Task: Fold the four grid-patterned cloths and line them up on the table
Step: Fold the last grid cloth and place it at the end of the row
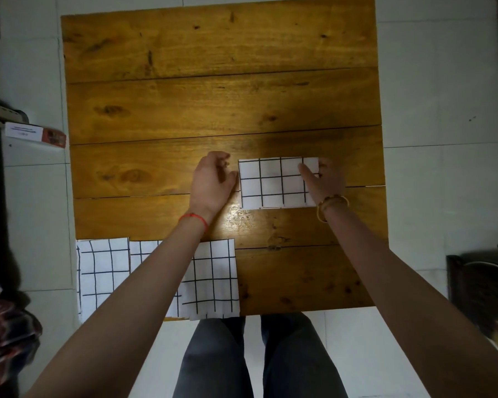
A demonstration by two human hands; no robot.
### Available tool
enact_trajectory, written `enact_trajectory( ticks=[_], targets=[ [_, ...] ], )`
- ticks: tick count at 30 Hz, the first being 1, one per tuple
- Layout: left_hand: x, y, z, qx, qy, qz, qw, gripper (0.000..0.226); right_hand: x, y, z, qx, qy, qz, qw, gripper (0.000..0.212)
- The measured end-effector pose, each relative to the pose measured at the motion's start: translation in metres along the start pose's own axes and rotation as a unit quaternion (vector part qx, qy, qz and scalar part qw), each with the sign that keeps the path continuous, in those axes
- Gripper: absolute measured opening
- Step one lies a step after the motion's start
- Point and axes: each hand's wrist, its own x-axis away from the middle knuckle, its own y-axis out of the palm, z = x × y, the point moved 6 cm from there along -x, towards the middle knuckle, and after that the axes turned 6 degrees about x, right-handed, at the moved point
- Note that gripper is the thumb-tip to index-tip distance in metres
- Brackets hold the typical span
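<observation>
While both hands flank it, folded cloth [273, 182] lies on table [213, 96].

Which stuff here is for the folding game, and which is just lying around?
For the job:
- folded cloth
- flat cloths near the table's front edge

Just lying about:
- small box, left of the table
- dark patterned fabric at the picture's left

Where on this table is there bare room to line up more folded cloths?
The far planks of the table beyond both hands are bare, as is the near right corner below the folded cloth. The near left corner is crowded with unfolded cloths. The left hand and right hand flank the folded one.
</observation>
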Motion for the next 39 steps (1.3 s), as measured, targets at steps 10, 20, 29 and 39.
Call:
enact_trajectory(
  ticks=[10, 20, 29, 39],
  targets=[
    [0.021, 0.052, 0.008, -0.411, 0.135, -0.097, 0.896, 0.068, 0.034, 0.056, -0.052, 0.397, -0.337, -0.039, 0.853, 0.054],
    [0.019, 0.055, -0.016, -0.459, 0.087, -0.109, 0.878, 0.064, 0.032, 0.077, -0.034, 0.507, -0.351, -0.075, 0.784, 0.055],
    [0.019, 0.054, -0.025, -0.457, 0.087, -0.118, 0.877, 0.064, 0.004, 0.012, 0.017, 0.490, -0.235, -0.030, 0.839, 0.057],
    [0.096, 0.055, -0.020, -0.427, 0.171, -0.090, 0.883, 0.067, 0.074, 0.066, -0.006, 0.435, -0.361, -0.050, 0.823, 0.054]
  ],
)
